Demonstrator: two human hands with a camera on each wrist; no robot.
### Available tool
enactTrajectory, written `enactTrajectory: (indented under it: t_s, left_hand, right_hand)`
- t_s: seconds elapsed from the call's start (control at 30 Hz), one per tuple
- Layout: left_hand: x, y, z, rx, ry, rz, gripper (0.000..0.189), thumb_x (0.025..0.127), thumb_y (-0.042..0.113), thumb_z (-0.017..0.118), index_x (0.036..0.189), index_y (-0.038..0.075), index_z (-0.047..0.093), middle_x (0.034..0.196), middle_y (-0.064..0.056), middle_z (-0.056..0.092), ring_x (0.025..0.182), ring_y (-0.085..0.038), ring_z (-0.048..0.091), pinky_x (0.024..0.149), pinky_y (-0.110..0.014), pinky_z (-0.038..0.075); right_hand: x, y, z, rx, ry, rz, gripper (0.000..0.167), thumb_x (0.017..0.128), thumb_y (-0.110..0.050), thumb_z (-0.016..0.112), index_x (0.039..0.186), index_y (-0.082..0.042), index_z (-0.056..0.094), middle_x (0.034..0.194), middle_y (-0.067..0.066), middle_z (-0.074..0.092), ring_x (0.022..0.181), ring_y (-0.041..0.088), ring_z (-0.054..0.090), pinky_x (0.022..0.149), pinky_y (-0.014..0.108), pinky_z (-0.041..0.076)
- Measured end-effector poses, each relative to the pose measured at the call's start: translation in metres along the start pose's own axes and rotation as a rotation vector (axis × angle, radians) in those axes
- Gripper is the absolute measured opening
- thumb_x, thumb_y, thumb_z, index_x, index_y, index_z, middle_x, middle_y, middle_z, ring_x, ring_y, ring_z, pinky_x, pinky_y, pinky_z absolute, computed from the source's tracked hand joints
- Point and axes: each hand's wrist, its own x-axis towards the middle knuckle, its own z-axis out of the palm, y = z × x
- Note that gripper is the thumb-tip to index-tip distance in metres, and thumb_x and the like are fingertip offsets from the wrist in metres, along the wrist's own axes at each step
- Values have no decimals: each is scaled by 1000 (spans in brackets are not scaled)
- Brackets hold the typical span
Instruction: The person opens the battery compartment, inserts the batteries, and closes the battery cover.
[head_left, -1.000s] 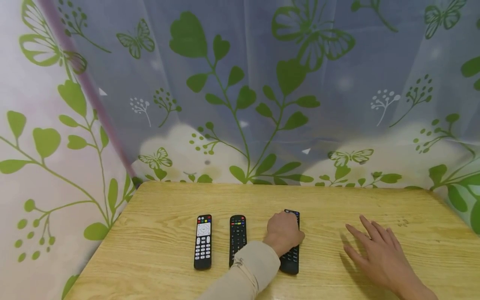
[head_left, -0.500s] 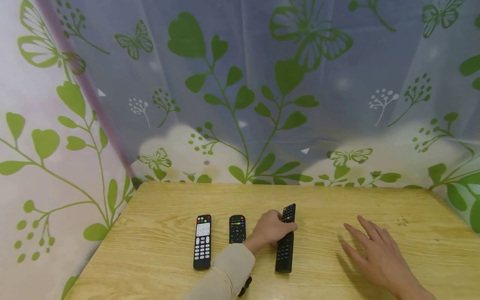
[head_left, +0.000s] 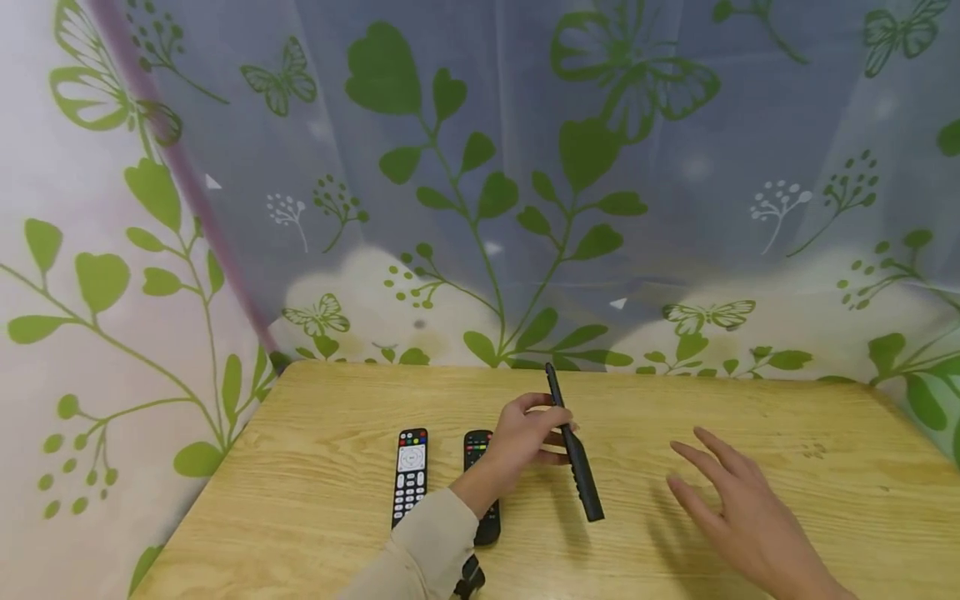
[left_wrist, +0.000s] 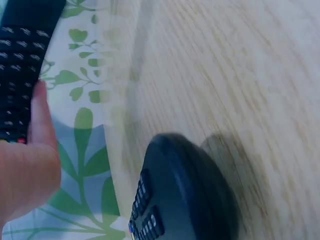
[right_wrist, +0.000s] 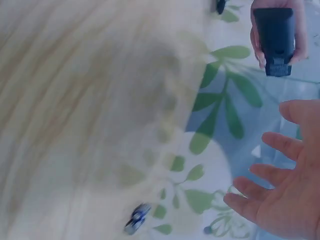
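Observation:
My left hand (head_left: 517, 437) grips a black remote control (head_left: 583, 475) by its middle, thumb on one side and fingers on the other. Held above the table, the remote is turned on edge, its far end tipped up toward the backdrop and its shadow below. The left wrist view shows its rows of buttons (left_wrist: 20, 65) beside the thumb. A second black remote (head_left: 489, 521) lies on the table, partly behind the left wrist. Farther left is a black remote with white keys (head_left: 411, 475), its lower end hidden by the sleeve. My right hand (head_left: 742, 512) hovers at the right, fingers spread, holding nothing.
The wooden table (head_left: 360, 392) ends at the back against a grey-blue cloth backdrop (head_left: 675, 208) with green leaves and butterflies. A paler patterned cloth (head_left: 52, 417) hangs along the left side. A small blurred blue-and-dark object (right_wrist: 137, 218) shows in the right wrist view.
The left hand has lifted the rightmost remote off the table, moved it slightly left and turned it on edge. The right hand has shifted a little to the left.

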Motion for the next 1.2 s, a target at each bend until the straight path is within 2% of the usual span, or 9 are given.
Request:
enactTrajectory:
  t_s: [0.13,0.2,0.37,0.43,0.53,0.67,0.8,0.9,1.2]
  left_hand:
    - [-6,4,-2,-43,-58,54,43,89,13,63,127,1,48,103,-24,64,85,-31,69,71,-44,58]
    - [-10,5,-1,-55,-39,83,38,90,12,61,125,0,48,100,-24,64,82,-31,69,71,-44,58]
    - [-15,7,3,-41,62,136,26,95,15,57,115,1,50,90,-24,64,67,-26,68,67,-44,59]
    - [-16,8,5,-28,80,150,24,96,16,56,114,2,51,88,-22,64,65,-25,68,67,-44,59]
    - [-18,11,7,-20,84,162,21,96,16,55,113,3,52,86,-18,65,65,-26,68,66,-44,59]
    - [-21,13,9,-17,75,175,22,97,18,55,114,4,51,91,-23,64,67,-27,69,67,-44,59]
    - [-22,15,12,-19,86,192,22,97,18,55,113,4,51,93,-26,62,67,-26,68,67,-43,59]
    - [-22,16,15,-23,93,208,21,97,17,55,113,4,52,93,-27,62,67,-26,68,67,-43,59]
    - [-25,14,21,-28,90,243,23,97,15,56,115,3,49,86,-19,63,67,-25,68,69,-42,59]
  right_hand:
    - [1,-20,-4,46,-25,14,55,97,-49,49,135,-10,53,143,22,38,122,48,40,81,66,43]
    - [1,-29,-5,85,-48,26,57,97,-51,47,136,-10,52,142,21,40,122,46,43,83,63,45]
    - [4,-51,-4,333,-173,132,61,95,-56,46,137,-11,49,139,16,45,115,35,53,83,49,53]
    - [6,-58,1,405,-218,173,62,94,-56,48,137,-11,49,138,15,47,110,30,58,80,46,54]
    - [8,-67,9,424,-252,207,63,92,-57,51,136,-12,51,136,13,50,101,23,61,76,46,54]
    - [10,-77,18,455,-256,243,60,93,-54,52,133,-10,54,126,8,57,91,19,62,71,42,54]
    - [11,-83,25,495,-241,295,56,93,-54,52,127,-10,58,113,3,61,80,17,61,59,34,53]
    - [10,-86,29,543,-245,334,55,92,-56,52,123,-10,59,105,2,60,70,19,59,52,33,50]
    - [13,-83,33,696,-395,378,73,91,-66,41,120,0,51,79,13,61,55,29,60,47,40,54]
